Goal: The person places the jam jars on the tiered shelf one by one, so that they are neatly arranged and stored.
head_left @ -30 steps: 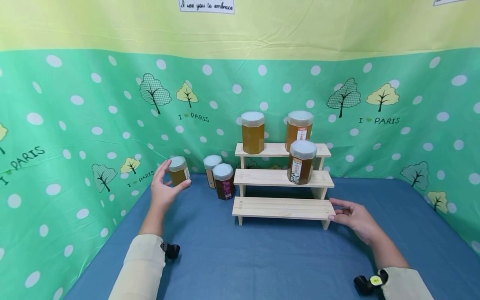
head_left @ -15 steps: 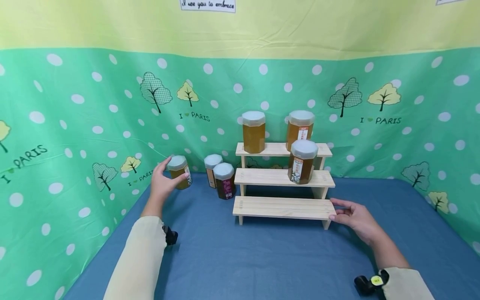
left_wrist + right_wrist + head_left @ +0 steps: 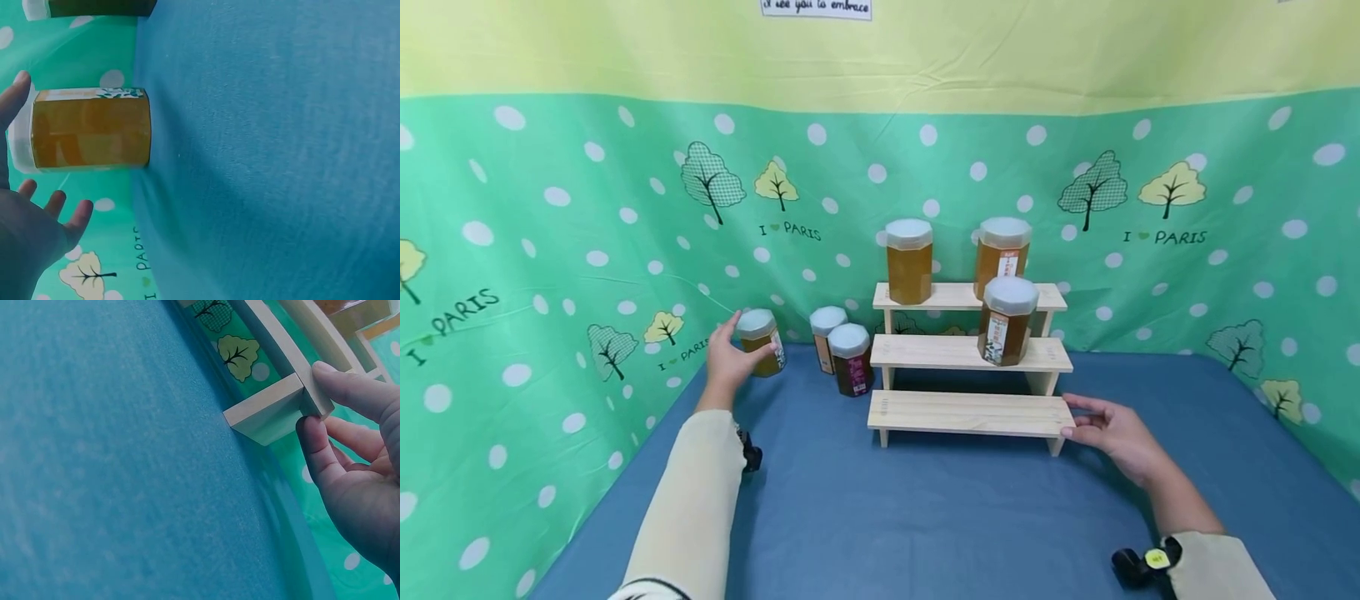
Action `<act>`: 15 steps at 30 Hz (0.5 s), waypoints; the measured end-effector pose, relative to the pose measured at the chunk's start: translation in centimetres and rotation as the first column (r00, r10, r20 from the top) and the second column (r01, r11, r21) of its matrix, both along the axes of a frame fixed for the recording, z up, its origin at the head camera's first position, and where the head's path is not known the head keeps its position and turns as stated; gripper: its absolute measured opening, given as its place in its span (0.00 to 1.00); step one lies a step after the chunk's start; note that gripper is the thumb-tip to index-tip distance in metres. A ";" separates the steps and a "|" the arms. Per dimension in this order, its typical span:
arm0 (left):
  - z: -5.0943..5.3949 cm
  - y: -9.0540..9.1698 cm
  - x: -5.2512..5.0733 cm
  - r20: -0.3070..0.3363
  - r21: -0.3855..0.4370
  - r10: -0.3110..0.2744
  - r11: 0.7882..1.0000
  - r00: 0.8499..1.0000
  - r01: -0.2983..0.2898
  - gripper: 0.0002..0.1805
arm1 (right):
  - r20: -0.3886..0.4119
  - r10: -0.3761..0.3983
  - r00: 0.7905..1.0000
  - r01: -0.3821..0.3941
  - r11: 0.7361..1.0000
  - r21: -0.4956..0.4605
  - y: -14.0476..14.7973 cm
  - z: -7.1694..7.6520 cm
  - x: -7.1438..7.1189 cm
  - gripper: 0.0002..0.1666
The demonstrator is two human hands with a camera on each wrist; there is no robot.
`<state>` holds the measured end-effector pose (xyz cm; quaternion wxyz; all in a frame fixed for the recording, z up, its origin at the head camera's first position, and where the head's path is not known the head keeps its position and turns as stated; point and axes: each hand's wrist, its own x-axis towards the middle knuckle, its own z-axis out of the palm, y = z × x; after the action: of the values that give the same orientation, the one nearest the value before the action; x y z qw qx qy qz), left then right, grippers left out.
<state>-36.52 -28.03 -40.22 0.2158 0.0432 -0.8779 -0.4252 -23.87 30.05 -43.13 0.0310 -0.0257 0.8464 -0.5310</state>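
Note:
A honey jar point(image 3: 762, 343) with a white lid stands upright on the blue cloth at the left. My left hand point(image 3: 727, 360) is beside it, fingers and thumb spread. In the left wrist view the thumb point(image 3: 14, 100) overlaps the lid's edge and the other fingers are apart from the jar point(image 3: 94, 132); whether the thumb touches it I cannot tell. On the right, my right hand point(image 3: 1112, 431) pinches the end of the lowest board of a three-step wooden display stand point(image 3: 970, 412). The right wrist view shows this board end point(image 3: 315, 394) between thumb and fingers.
An amber jar point(image 3: 910, 262) and a labelled jar point(image 3: 1002, 250) stand on the top step. A darker jar point(image 3: 1006, 325) is on the middle step. Left of the stand, a purple-labelled jar point(image 3: 852, 362) and an orange-labelled jar point(image 3: 823, 337) stand close together. A polka-dot curtain point(image 3: 625, 192) hangs behind.
My left forearm has moved forward and the thumb has shifted a little left across the jar. More of that jar's label shows now. The right hand keeps its place on the stand.

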 end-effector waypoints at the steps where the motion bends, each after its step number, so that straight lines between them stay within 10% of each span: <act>1: 0.0 -0.1 -0.1 0.003 0.003 -0.002 1.000 1.000 0.002 0.51 | 0.000 0.001 1.000 -0.001 1.000 0.001 0.0 0.0 0.0 0.46; 15: 0.6 0.6 -0.3 0.063 0.149 -0.042 0.988 0.997 0.032 0.52 | -0.003 -0.007 1.000 0.007 1.000 0.012 -0.2 0.1 0.1 0.45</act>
<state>-36.81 -27.48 -39.58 0.1749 0.0569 -0.8513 -0.4914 -23.74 29.87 -43.02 0.0280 -0.0232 0.8497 -0.5261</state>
